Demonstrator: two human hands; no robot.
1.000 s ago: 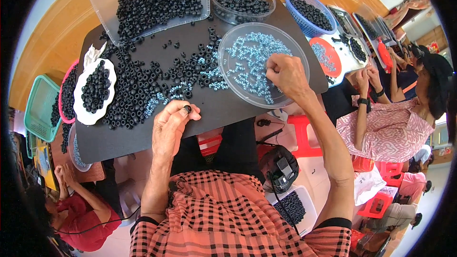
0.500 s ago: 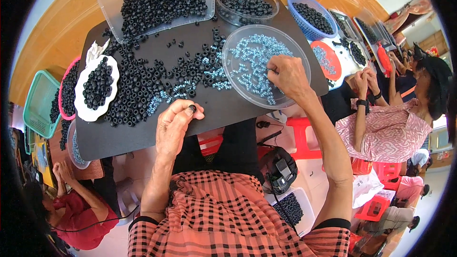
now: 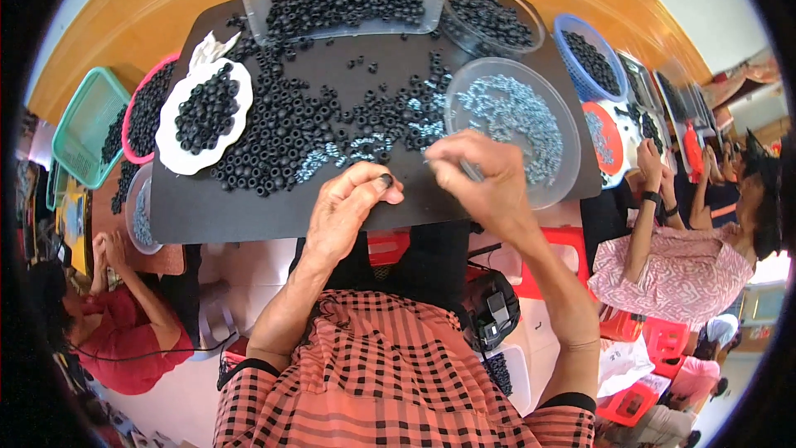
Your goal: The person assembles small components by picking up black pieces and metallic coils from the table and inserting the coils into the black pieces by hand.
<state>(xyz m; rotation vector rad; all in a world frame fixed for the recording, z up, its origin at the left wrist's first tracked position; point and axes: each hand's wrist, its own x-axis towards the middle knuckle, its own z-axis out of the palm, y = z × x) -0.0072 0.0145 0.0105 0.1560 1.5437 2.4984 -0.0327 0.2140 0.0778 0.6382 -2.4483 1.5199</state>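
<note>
My left hand [image 3: 352, 203] is closed in a pinch just over the table's front edge, with a black bead [image 3: 385, 181] between thumb and forefinger. To its right my right hand [image 3: 481, 174] is also closed. A bluish piece shows among its curled fingers, blurred by motion, and looks like the light-blue coil pieces [image 3: 518, 108] in the round clear tray [image 3: 572, 149] beside it. Many black beads [image 3: 278, 108] lie loose on the dark table [image 3: 240, 220], with a few blue-coiled ones [image 3: 313, 162] at the near side of the pile.
A clear bin [image 3: 249, 0] and a clear round bowl [image 3: 539, 33] of black beads stand at the back. On the left is a white scalloped plate [image 3: 177, 158] of beads; right, a blue basket [image 3: 613, 87]. Co-workers sit on both sides, near red stools [image 3: 560, 261].
My right hand has left the round tray and come left, close to my left hand. The left hand still holds the black bead. The whole view has shifted, moving the table rightward in it.
</note>
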